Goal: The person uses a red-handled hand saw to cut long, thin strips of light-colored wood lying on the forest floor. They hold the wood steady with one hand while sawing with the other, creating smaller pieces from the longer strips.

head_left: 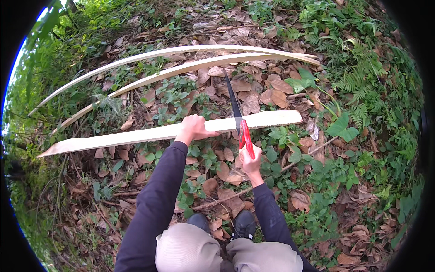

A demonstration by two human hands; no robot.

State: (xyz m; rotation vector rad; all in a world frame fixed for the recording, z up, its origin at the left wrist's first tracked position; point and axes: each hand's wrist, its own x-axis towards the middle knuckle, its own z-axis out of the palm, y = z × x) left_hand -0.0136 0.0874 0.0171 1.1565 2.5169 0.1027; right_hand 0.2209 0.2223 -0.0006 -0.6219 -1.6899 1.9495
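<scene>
A long pale wooden plank (122,137) lies crosswise in front of me, low over the leaves and plants. My left hand (195,128) grips it near its middle, the fingers over the far edge and the thumb pointing right along the wood. In my right hand (251,159) is a hand saw (234,103), held by its red handle. Its dark blade crosses the plank to the right of my left hand and points away from me. Whether the teeth have cut into the wood cannot be made out.
Beyond the plank, two long thin wooden strips (181,69) lie on the ground, meeting at their right ends. Dry brown leaves (276,93), green plants and ferns (358,86) cover the ground. A thin stick (222,199) runs between the plank and my shoes (244,224).
</scene>
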